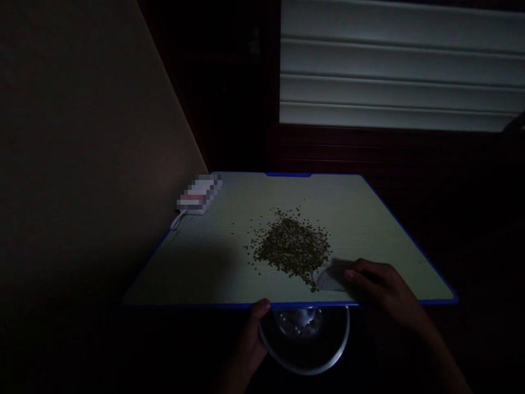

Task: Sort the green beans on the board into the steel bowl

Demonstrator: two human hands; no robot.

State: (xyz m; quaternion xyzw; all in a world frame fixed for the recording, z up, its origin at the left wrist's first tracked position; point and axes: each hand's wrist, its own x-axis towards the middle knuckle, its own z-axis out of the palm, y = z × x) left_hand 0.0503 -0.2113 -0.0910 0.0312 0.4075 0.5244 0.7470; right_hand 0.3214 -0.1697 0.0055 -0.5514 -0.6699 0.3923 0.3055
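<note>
A loose pile of small greenish beans or seeds [291, 246] lies on a pale, blue-edged board [369, 219]. My right hand [379, 282] is closed on a clear half-round protractor [330, 278], its curved edge touching the board beside the pile's lower right. Below the board's front edge is a metal bowl [342, 350] with a few of the beans inside. My left hand [254, 339] grips the bowl's left rim, its thumb at the board's edge. Part of the bowl is hidden under the board, and the light is dim.
A white device with a wrist strap [200, 197], its face blurred out, rests at the board's far left corner by a plain wall [102, 137]. White slatted panels [389, 65] in a dark wooden frame stand behind. Stray beans lie around the pile.
</note>
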